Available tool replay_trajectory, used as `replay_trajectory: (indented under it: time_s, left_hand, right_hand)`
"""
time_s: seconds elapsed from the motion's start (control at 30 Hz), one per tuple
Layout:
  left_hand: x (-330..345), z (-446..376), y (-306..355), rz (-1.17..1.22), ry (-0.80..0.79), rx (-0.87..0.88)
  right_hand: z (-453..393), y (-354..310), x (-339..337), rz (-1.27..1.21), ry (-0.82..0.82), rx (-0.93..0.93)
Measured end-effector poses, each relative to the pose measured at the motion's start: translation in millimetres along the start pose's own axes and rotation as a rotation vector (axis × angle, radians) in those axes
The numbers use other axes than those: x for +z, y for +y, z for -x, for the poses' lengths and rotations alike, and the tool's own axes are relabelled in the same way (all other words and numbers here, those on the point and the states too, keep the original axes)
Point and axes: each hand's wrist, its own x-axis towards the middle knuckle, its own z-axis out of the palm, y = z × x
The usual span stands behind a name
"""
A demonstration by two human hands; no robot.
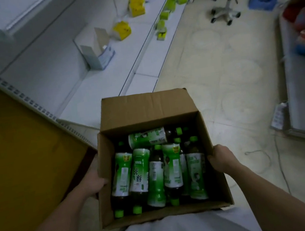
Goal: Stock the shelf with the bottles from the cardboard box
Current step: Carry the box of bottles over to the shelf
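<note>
Both hands clamp the sides of the open cardboard box (147, 112), held against the person's waist.

The left hand (94, 180), lower left of centre, wraps its fingers under the box's left wall; the right hand (222, 158) curls over the right wall's top edge. Inside, the green-labelled bottles (155, 169) lie jumbled on their sides. The white shelf (59, 69) runs across the upper left of the frame, carrying a white carton (97, 52) and yellow packs (137, 6). A white stool (228, 3) stands on the floor, upper right.

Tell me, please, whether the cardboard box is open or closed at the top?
Open: the cardboard box has its far flap folded back, and the bottles lying inside are plainly visible.
</note>
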Motion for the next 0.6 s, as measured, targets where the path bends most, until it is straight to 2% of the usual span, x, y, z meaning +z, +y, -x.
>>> replay_trajectory:
  time_s: [0.17,0.4,0.6]
  left_hand:
    - [7.0,-37.8,112.7,-0.117,-0.045,0.130]
    - [16.1,-109.6,250.9,-0.191,-0.102,0.219]
    - [9.7,-213.3,408.5,-0.269,-0.166,0.344]
  right_hand:
    - [-40.1,36.5,-72.1,-0.065,0.069,0.061]
    - [-109.2,69.0,-145.2,-0.124,0.143,0.180]
    - [-198.6,77.0,-215.6,-0.223,0.215,0.338]
